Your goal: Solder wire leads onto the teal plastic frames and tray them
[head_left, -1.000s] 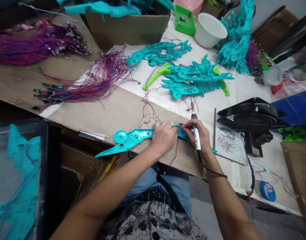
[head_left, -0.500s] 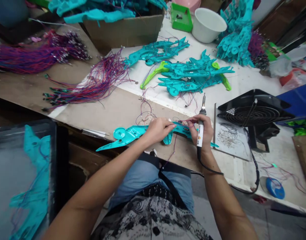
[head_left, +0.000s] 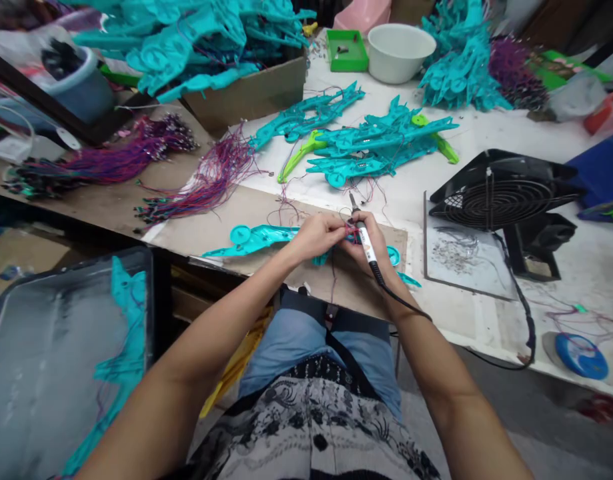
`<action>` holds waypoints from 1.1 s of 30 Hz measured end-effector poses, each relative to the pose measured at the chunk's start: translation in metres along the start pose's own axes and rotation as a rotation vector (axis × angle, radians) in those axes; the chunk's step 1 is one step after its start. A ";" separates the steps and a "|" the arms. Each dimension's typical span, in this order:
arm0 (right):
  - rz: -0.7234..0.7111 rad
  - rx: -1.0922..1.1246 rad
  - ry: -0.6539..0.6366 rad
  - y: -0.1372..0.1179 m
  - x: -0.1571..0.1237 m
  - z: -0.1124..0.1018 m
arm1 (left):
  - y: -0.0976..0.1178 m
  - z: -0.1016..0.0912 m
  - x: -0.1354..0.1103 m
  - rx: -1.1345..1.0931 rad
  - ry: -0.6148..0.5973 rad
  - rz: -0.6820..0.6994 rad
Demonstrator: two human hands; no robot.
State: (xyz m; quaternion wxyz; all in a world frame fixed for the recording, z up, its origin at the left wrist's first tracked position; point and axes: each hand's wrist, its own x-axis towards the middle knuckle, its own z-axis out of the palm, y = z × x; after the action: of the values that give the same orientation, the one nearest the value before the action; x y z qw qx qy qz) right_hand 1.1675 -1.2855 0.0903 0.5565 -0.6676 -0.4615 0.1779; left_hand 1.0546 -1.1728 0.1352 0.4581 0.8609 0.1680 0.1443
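Teal plastic toy shell [head_left: 259,238] lay flat on the brown board [head_left: 211,223] at the near table edge, right in front of you. Your left hand [head_left: 319,237] pinched thin red wires [head_left: 353,232] over its middle. Your right hand [head_left: 386,253] was closed around a soldering iron [head_left: 365,241], tip pointing up and away. Your fingertips met there. A black fan [head_left: 496,193] sat off to your right.

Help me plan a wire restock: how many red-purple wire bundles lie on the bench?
3: the left bundle on the brown board, the middle bundle fanned out before the cardboard box, the back-right bundle beside a teal heap. Others may hide under parts.
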 end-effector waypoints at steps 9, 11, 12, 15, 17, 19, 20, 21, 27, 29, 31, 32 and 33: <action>0.012 0.007 -0.048 -0.001 -0.001 0.006 | -0.006 0.007 -0.008 -0.074 0.141 -0.070; 0.029 0.017 -0.046 0.000 -0.001 0.007 | -0.006 0.012 -0.008 -0.117 0.176 -0.091; 0.035 0.031 -0.037 0.000 0.000 0.008 | -0.005 0.016 -0.007 -0.131 0.193 -0.098; 0.037 0.085 0.023 -0.001 -0.001 0.012 | -0.003 0.026 -0.009 -0.081 0.242 -0.080; 0.035 0.103 0.054 -0.001 -0.002 0.013 | -0.003 0.025 -0.016 0.030 0.274 -0.037; 0.042 0.103 0.079 0.000 -0.005 0.014 | -0.007 0.013 -0.030 0.172 0.313 0.012; 0.048 0.101 0.094 0.000 -0.007 0.013 | -0.011 0.003 -0.040 0.261 0.332 0.024; 0.054 0.098 0.110 0.000 -0.008 0.013 | -0.017 -0.009 -0.050 0.361 0.345 0.019; 0.056 0.003 0.075 -0.002 -0.012 0.013 | -0.062 -0.061 -0.093 0.817 0.213 -0.167; 0.065 -0.015 0.109 -0.001 -0.011 0.012 | -0.071 -0.062 -0.094 0.856 0.233 -0.169; 0.072 -0.003 0.207 0.001 -0.010 0.010 | -0.073 -0.060 -0.093 0.860 0.266 -0.136; 0.075 0.009 0.258 0.003 -0.009 0.008 | -0.073 -0.059 -0.093 0.850 0.263 -0.109; 0.077 0.019 0.299 0.004 -0.009 0.007 | -0.071 -0.059 -0.095 0.838 0.245 -0.085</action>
State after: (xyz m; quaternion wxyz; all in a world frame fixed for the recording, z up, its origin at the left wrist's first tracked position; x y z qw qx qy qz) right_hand 1.1594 -1.2890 0.0824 0.6182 -0.6985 -0.3458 0.1019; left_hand 0.9345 -1.1321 0.0983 0.0517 0.9412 0.3004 0.1457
